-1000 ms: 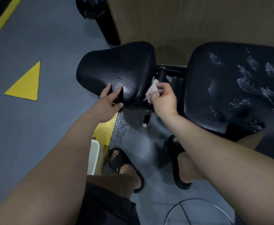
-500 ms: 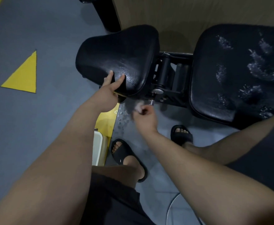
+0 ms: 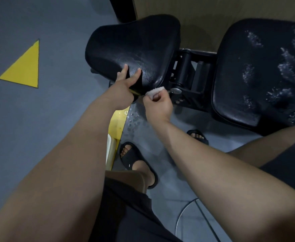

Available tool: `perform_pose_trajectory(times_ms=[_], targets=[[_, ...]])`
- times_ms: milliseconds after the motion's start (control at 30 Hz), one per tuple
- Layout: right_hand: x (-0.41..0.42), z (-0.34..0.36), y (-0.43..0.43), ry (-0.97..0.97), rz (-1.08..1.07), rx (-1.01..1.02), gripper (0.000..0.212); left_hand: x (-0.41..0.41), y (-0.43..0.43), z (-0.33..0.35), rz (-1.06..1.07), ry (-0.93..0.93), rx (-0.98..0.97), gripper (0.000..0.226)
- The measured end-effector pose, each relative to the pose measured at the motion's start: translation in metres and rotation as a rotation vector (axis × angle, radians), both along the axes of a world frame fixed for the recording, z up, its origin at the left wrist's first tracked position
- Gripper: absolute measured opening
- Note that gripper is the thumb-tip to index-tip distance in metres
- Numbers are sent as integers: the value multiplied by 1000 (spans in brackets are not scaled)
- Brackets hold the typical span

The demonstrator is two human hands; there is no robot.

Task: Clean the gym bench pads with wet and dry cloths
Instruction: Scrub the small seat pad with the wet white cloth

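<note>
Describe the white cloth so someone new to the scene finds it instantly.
Start at the two black bench pads; take the smaller seat pad, not the streaked pad. Below its near right corner, beside the metal hinge, the right hand pinches the cloth. It is the only small, pale, crumpled thing against all the black.

1. Yellow triangle (image 3: pixel 24 69) painted on grey floor (image 3: pixel 38 119), left side.
2. Water drops (image 3: pixel 132 119) on floor, beside yellow strip (image 3: pixel 117 123).
3. Black sandals (image 3: pixel 134 159), apart.
4. Wood panel (image 3: pixel 213 13) at top; wire ring (image 3: pixel 187 212) btm rt.
</note>
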State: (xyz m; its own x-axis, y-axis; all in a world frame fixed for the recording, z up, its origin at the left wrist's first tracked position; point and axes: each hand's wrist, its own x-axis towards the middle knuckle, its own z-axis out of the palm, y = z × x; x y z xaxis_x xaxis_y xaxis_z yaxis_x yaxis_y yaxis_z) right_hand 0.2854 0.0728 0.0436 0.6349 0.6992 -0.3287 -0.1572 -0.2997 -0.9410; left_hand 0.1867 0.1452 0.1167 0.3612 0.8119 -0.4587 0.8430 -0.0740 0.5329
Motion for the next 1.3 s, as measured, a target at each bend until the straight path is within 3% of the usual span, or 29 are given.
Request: perform_pose_trajectory(times_ms=[200, 400, 600, 733, 800, 867, 967, 1133, 1233, 1300], targets=[[39, -7, 4, 57, 52, -227, 39, 2, 1, -3, -18, 17, 20, 89], [35, 1, 1, -19, 93, -112, 37, 3, 5, -4, -35, 43, -2, 85], [53, 14, 5, -89, 219, -254, 22, 7, 8, 2, -43, 89, 24, 73], [58, 26, 1, -173, 164, -82, 26, 17, 13, 10, 50, 91, 134, 59], [61, 36, 0, -292, 200, 67, 30, 25, 15, 12, 92, 94, 168, 55], [64, 42, 2, -460, 366, 163, 36, 31, 19, 14, 152, 80, 191, 48], [73, 44, 19, -706, 648, 132, 34, 36, 23, 16, 193, 56, 228, 42], [105, 47, 94, -1104, 689, 4, 24, 32, 27, 13, 166, 67, 213, 44], [127, 47, 135, -1089, 634, -55, 10, 30, 30, 13, 156, 63, 209, 44], [131, 46, 146, -1058, 710, -78, 13, 30, 33, 12, 154, 62, 208, 43]])
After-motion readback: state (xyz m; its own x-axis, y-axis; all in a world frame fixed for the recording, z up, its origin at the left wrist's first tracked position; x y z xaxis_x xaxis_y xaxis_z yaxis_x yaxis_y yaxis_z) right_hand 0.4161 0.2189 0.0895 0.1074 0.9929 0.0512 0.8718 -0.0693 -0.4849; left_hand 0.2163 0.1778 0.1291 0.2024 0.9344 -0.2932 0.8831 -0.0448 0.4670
